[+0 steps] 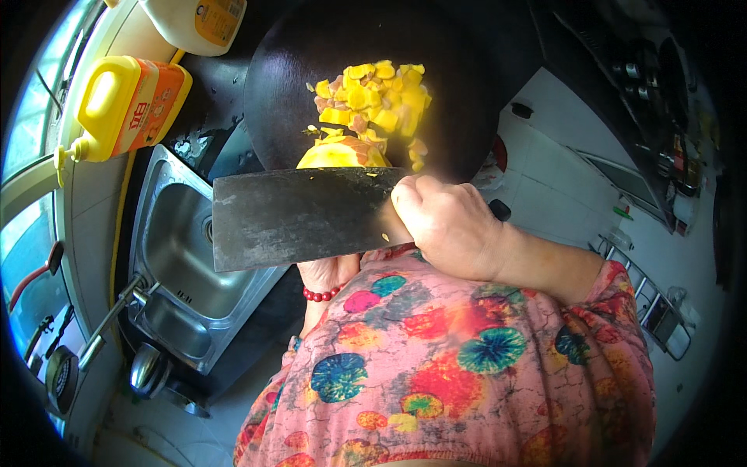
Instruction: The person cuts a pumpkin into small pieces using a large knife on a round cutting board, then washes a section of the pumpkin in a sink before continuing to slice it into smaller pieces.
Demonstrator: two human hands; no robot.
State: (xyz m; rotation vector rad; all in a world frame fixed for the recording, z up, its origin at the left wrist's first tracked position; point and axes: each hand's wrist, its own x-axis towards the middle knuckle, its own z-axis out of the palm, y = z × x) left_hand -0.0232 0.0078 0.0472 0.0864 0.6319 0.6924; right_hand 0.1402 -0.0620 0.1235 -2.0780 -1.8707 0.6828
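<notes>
My right hand (449, 225) grips the handle end of a wide dark cleaver (297, 213), its blade lying across the view and reaching left. Just beyond the blade's far edge sits a larger piece of yellow-fleshed vegetable (335, 154), partly covered by the blade. Farther off, a pile of chopped yellow chunks (370, 96), some with brownish skin, lies on a dark round board (280, 99). My left hand (330, 269) is mostly behind the cleaver; its wrist, with a red bead bracelet (318, 295), shows below the blade, and its fingers are hidden.
At the left is a stainless steel sink (195, 233) with a faucet (114, 312). A yellow pump jug (125, 111) and a white jug (195, 23) stand beyond it. Below the sink is a metal kettle (149, 368). A metal rack (653, 303) stands on the floor at the right.
</notes>
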